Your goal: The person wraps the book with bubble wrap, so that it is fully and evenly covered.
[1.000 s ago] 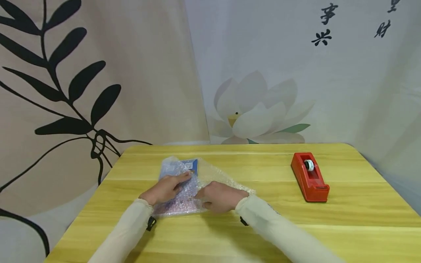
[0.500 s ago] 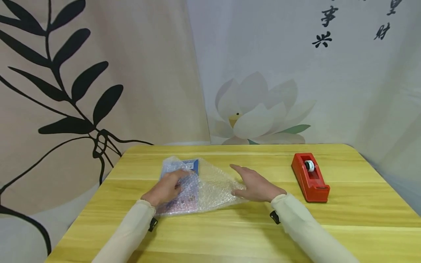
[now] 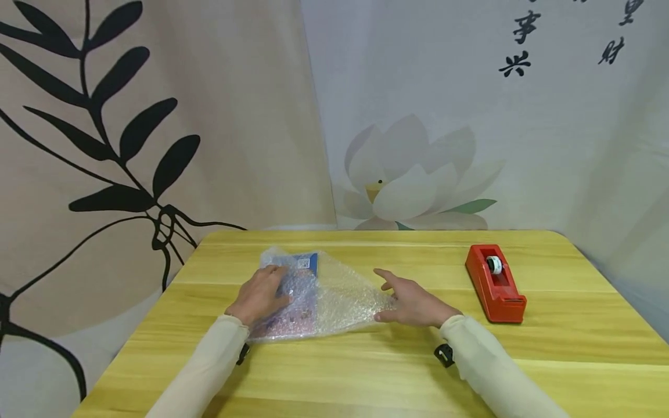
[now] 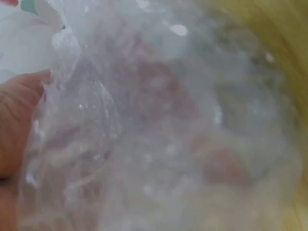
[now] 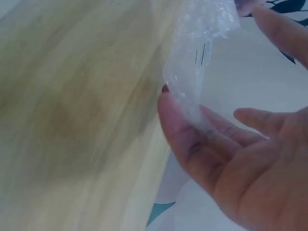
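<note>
Head view: a sheet of bubble wrap [image 3: 334, 296] lies on the yellow wooden tabletop [image 3: 366, 371], left of centre, covering a flat blue-edged item [image 3: 303, 264] whose far corner shows through the film. The left hand [image 3: 259, 295] rests flat on the left part of the wrap, fingers [image 3: 274, 273] extended and relaxed, pressing it down onto the covered item; it grasps nothing. The right hand [image 3: 413, 302] lies at the right edge of the wrap, palm turned partly up, fingers [image 3: 384, 276] spread and loose.

Right wrist view: the corner of the bubble wrap [image 5: 202, 57] rests against the right hand's thumb [image 5: 180, 130], while the other fingers stay straight and apart from it; no pinch is visible.

Left wrist view: blurred film of the bubble wrap [image 4: 168, 125] fills the frame, with part of the left hand [image 4: 17, 125] at its left edge.

A red tape dispenser [image 3: 495, 283] stands on the right part of the tabletop, well apart from both hands. Printed curtains [image 3: 157, 116] hang behind the far edge.
</note>
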Demonstrator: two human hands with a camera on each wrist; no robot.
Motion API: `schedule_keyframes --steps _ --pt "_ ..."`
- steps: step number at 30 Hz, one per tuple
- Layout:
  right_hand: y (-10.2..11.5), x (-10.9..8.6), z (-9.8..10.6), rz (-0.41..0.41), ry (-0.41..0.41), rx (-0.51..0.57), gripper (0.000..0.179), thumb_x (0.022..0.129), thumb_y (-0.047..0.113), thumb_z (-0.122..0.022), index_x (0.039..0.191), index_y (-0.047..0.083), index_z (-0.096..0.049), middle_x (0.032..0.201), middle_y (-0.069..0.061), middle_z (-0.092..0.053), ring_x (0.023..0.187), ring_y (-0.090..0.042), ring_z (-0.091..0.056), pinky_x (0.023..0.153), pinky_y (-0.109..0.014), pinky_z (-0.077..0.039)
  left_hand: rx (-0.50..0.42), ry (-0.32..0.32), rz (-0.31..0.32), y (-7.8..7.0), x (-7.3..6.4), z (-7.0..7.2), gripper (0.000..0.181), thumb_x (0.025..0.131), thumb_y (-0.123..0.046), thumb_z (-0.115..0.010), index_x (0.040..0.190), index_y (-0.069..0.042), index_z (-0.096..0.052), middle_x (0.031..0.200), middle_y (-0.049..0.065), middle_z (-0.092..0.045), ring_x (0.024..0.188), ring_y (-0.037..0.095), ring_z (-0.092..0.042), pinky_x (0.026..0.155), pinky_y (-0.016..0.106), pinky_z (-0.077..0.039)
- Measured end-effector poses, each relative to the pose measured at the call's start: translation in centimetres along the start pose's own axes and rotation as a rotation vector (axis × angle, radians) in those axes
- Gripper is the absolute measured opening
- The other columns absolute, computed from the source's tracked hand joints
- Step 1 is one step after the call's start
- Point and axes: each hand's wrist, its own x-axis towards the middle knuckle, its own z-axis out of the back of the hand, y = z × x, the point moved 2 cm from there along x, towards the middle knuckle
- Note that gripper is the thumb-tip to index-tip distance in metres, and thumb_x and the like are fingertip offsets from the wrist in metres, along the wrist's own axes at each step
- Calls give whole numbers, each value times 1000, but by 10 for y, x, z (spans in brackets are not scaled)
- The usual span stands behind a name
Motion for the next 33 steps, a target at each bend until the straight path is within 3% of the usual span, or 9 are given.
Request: schedule_keyframes --steps 5,12,22,29,33 --pt "-10 -3 3 -64 -13 85 88 85 32 -80 156 11 -32 131 -15 -62 116 -30 -64 94 -50 -56 -34 90 15 5 -2 0 57 91 -26 -74 142 -9 -55 149 22 -50 139 45 -45 111 62 -42" --pt "-19 -9 4 -82 15 455 79 91 19 -74 154 2 -29 134 -26 -58 106 -25 -69 84 -40 -63 -47 116 16 10 -1 0 57 93 -30 -72 144 -13 -54 154 20 -46 141 47 -41 109 67 -41" --pt "-25 -14 -6 -119 63 858 69 101 15 -59 155 -4 -22 143 -28 -45 112 -17 -65 100 -38 -58 -49 134 34 11 -2 -3 58 93 -31 -71 145 -14 -53 155 18 -45 142 46 -40 110 66 -41" --pt "-21 -19 -23 -47 144 1211 65 104 9 -50 154 -9 -12 141 -8 -54 120 -11 -62 109 -33 -51 -54 127 32 12 -3 -3 57 94 -32 -71 145 -14 -54 155 19 -44 141 48 -40 109 67 -41" --pt "-8 -21 -33 -89 135 1334 62 104 12 -51 153 -8 -20 141 -2 -59 125 -11 -61 118 -40 -43 -63 132 37 11 -3 -2 57 94 -31 -70 146 -13 -53 155 20 -44 142 48 -39 110 67 -40"
